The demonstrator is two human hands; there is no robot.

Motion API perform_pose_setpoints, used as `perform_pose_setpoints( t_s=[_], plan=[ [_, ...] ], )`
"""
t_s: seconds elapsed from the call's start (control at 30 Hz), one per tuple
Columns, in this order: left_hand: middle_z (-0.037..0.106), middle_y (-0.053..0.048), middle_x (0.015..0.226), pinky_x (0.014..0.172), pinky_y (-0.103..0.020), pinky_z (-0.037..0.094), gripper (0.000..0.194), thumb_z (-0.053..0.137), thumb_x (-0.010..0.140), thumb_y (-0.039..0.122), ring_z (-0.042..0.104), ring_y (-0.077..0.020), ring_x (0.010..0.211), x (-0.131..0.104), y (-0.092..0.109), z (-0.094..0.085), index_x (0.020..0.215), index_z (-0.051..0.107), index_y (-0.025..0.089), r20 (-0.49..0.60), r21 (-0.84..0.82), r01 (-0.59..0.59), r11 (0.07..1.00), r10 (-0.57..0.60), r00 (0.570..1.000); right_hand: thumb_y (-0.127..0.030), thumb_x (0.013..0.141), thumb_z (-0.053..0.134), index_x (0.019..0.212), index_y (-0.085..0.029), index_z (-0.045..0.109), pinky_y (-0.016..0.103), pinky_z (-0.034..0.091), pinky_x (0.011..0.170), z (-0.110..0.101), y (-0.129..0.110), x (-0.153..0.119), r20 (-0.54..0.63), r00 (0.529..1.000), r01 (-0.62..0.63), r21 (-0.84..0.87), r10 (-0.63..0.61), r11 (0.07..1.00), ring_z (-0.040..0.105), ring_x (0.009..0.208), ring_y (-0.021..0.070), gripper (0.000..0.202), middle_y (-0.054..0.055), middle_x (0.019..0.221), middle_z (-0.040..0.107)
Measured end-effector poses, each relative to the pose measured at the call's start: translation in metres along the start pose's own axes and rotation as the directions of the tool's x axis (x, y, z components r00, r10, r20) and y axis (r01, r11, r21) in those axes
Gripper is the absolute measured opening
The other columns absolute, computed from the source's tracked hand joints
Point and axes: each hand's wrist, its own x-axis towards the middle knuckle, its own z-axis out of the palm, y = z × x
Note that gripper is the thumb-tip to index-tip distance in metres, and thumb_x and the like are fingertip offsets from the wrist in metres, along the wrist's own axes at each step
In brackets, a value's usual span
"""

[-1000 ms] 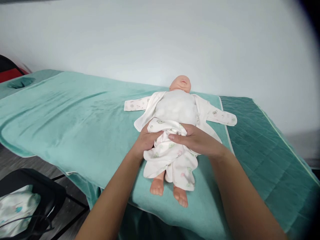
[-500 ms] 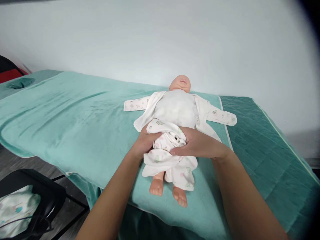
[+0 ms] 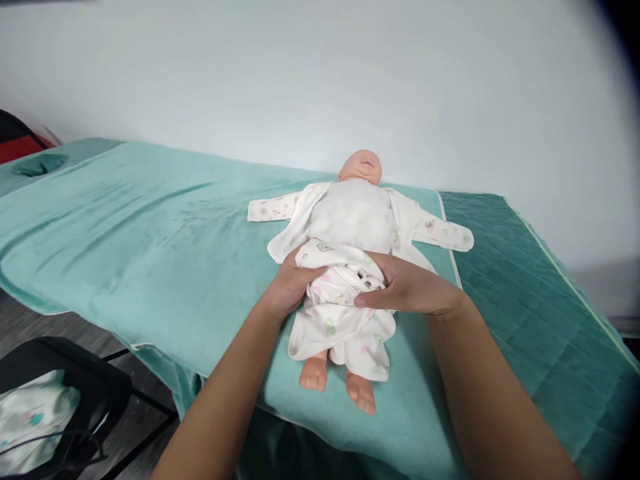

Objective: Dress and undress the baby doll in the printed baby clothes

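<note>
A baby doll lies on its back, head toward the wall and bare feet toward me. Its white printed jacket is spread open over a pale cloth torso, both sleeves stretched out sideways. Bunched white printed baby pants cover the legs down to just above the feet. On the left side of the waistband, my left hand is closed on the pants, thumb on top. My right hand grips the right side, its thumb across the gathered cloth. The fingers of both hands are partly hidden under the fabric.
A light green cover lies over the table, with a darker quilted cloth at the right. At lower left stands a black chair holding a printed white cloth and a cable. The white wall rises behind.
My right hand has shifted slightly to the right, pulling the waistband a little wider. The lower folds of the pants have moved slightly. The doll has stayed in place.
</note>
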Motion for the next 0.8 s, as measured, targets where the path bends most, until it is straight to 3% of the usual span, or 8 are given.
perform_pose_setpoints(
  t_s=[0.27,0.47,0.8],
  plan=[
    [0.074,-0.004,0.096,0.078,-0.029,0.051,0.032,0.083,0.066,0.026,0.067,-0.0204,0.088,0.0008,0.0000,-0.0003,0.096,0.073,0.018,0.022,0.005,-0.014,1.000,0.014,1.000,-0.034,0.077,0.076,0.146,-0.024,0.043,0.037,0.050,0.095,-0.0076,0.0068,-0.0044,0.059,0.998,0.024,-0.015,-0.023,1.000,0.060,0.116,0.0258,0.077,0.007,0.131,0.063],
    [0.072,-0.003,0.090,0.073,-0.027,0.049,0.030,0.082,0.067,0.026,0.065,-0.0182,0.082,0.0001,0.0018,0.0008,0.093,0.072,0.017,0.039,0.024,-0.030,0.999,0.029,0.999,-0.038,0.082,0.071,0.143,-0.023,0.048,0.033,0.052,0.086,-0.0082,0.0047,-0.0068,0.106,0.994,-0.001,0.035,-0.003,0.999,0.065,0.099,0.0214,0.067,0.004,0.113,0.069],
    [0.072,-0.005,0.089,0.075,-0.030,0.049,0.034,0.082,0.065,0.031,0.065,-0.0210,0.085,-0.0002,0.0025,0.0019,0.094,0.072,0.016,0.022,0.052,-0.013,0.999,0.012,1.000,-0.040,0.075,0.077,0.138,-0.026,0.054,0.033,0.053,0.084,-0.0031,-0.0004,-0.0018,0.061,0.997,-0.042,0.023,0.041,0.999,0.065,0.098,0.0216,0.068,0.002,0.112,0.069]
  ],
)
